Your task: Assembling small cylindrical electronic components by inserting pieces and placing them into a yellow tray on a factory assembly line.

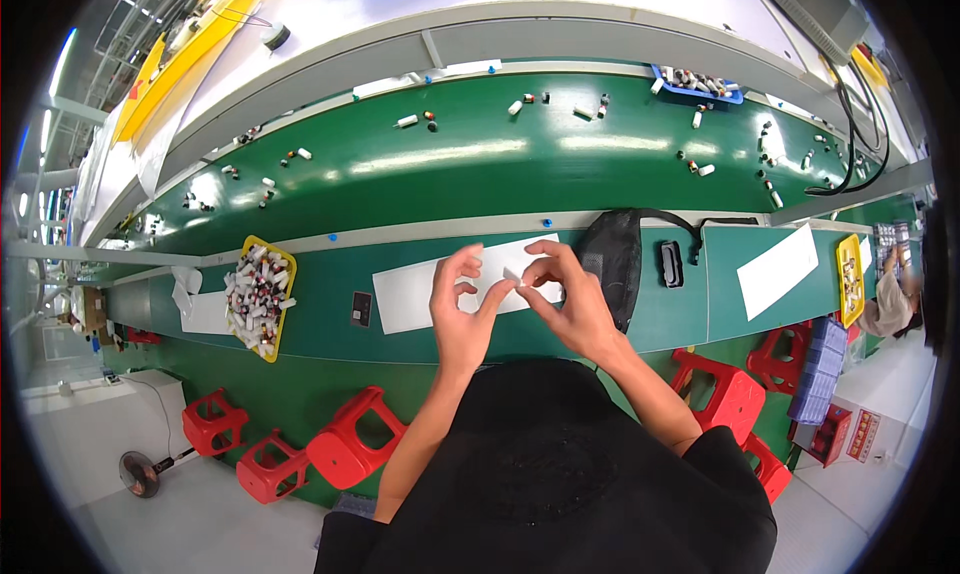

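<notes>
Head view: both hands up over the near edge of the green worktop (330, 304), fingertips meeting. Left hand (462, 309) half curled, thumb & forefinger bent toward a small white cylindrical piece (512, 274); right hand (568, 299) pinches that piece at its fingertips. Piece sits between the two hands, above a white paper sheet (410, 294) lying on the worktop. Whether the left fingers actually grip it – can't tell.

Just right of the hands: black mesh bag (612, 254), then a small black rectangular device (671, 264). Toward the left end: yellow tray (247, 249) full of small white & dark vials. More loose vials scattered on the far green belt (450, 164). Red plastic stools (345, 449) on the floor below the near edge.
</notes>
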Demonstrator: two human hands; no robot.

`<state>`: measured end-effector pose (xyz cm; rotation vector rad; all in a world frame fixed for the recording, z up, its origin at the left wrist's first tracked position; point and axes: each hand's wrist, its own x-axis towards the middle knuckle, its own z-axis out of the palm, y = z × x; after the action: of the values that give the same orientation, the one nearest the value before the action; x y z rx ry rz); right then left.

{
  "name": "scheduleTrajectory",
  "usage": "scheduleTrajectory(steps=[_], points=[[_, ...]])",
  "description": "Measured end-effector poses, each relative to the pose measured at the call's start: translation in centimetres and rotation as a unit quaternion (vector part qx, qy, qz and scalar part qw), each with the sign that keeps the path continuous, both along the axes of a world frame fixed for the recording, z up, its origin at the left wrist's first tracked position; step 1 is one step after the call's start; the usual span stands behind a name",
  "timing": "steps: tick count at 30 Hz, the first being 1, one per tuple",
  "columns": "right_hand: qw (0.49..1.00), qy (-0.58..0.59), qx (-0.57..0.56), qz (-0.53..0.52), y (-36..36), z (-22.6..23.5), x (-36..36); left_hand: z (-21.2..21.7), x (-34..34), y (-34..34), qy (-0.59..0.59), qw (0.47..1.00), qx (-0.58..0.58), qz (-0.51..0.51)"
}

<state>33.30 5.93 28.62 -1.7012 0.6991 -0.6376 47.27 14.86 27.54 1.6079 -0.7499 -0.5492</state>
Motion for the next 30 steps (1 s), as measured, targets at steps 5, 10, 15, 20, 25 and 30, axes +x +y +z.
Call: scheduleTrajectory(steps=[5, 10, 15, 20, 25, 30], points=[[1.0, -0.002, 0.0, -0.021, 1.1, 0.0, -0.5, 0.9, -1.1, 0.6, -0.086, 0.993, 0.03, -0.07], [0.987, -0.016, -0.153, -0.034, 1.7, 0.7, -0.7, 0.2, -1.4, 1.0, 0.077, 0.992, 0.026, -0.092], [0.994, -0.028, -0.101, -0.021, 1.3, 1.6, -1.3, 0.2, -1.5, 1.0, 0.189, 0.976, -0.027, -0.099], [0.983, -0.125, 0.128, -0.036, 1.1, 1.0, -2.5, 0.0, -0.3, 1.5, 0.139, 0.989, 0.007, -0.051], [0.981, -0.106, -0.066, -0.151, -0.6, 0.9, -3.7, 1.1, 1.1, 1.5, 0.165, 0.986, -0.002, -0.029], [0.959, -0.003, -0.259, -0.117, 1.6, 1.4, -1.5, 0.9, -0.6, 0.9, 0.187, 0.982, -0.008, -0.034]])
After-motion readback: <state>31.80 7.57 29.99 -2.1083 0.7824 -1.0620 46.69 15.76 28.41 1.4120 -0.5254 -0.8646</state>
